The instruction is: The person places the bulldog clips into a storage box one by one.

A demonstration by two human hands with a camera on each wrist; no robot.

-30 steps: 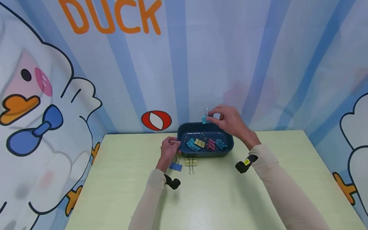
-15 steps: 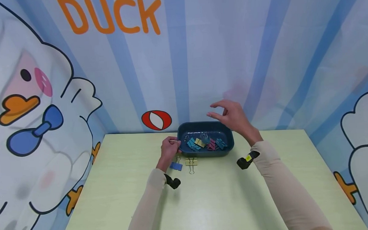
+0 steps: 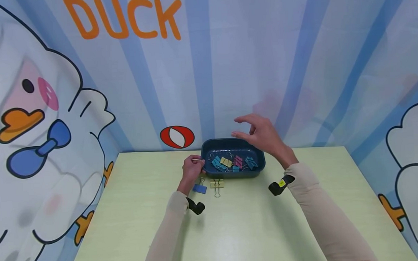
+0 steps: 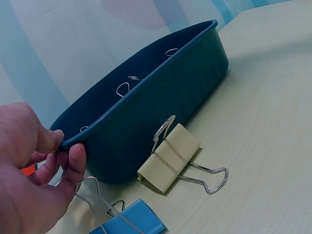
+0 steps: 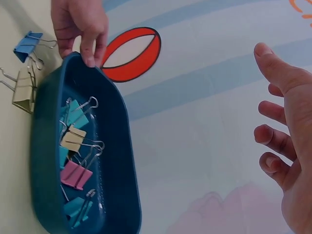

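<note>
My left hand [image 3: 191, 171] pinches the left end rim of a dark blue tray [image 4: 161, 92] between thumb and fingers. Inside the tray lie several small binder clips: teal ones, a yellow clip [image 5: 73, 138] and a pink clip [image 5: 76, 174]. Above the tray's back right side, my right hand [image 3: 262, 132] hovers with thumb and fingers spread and nothing between them. Close to the left hand, on the table in front of the tray, stand a larger blue binder clip [image 4: 131, 219] and a larger yellow binder clip [image 4: 168, 158].
The tray sits near the back edge of a pale table [image 3: 246, 221]. Right behind it hangs a light blue curtain [image 3: 227, 68] printed with ducks. A small black camera is strapped to each wrist.
My right hand has let go of a small teal binder clip, which dropped into the tray and now lies among the others near its front wall. The left hand has stayed on the rim.
</note>
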